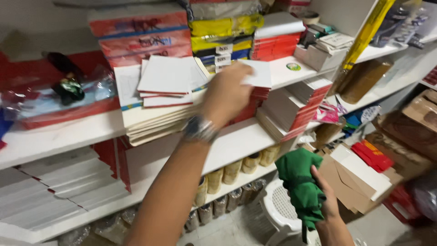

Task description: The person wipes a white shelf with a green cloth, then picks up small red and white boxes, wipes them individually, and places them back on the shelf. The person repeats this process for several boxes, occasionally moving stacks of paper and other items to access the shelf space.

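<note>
The left hand [226,93] pinches a thin white card booklet [256,73] over the white shelf [236,141]; slide it flat and square. The right hand [328,200] clutches a crumpled green cloth [300,184].

Your way onto the shelf [68,136] is crowded: white booklets [166,75] and red-edged stacks [291,109] leave only narrow gaps between them.

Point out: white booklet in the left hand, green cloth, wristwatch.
white booklet [257,73], head view, on its white cover right of the fingers.
green cloth [300,182], head view, middle of the bunched fabric.
wristwatch [200,129], head view, on the metal band.
</note>
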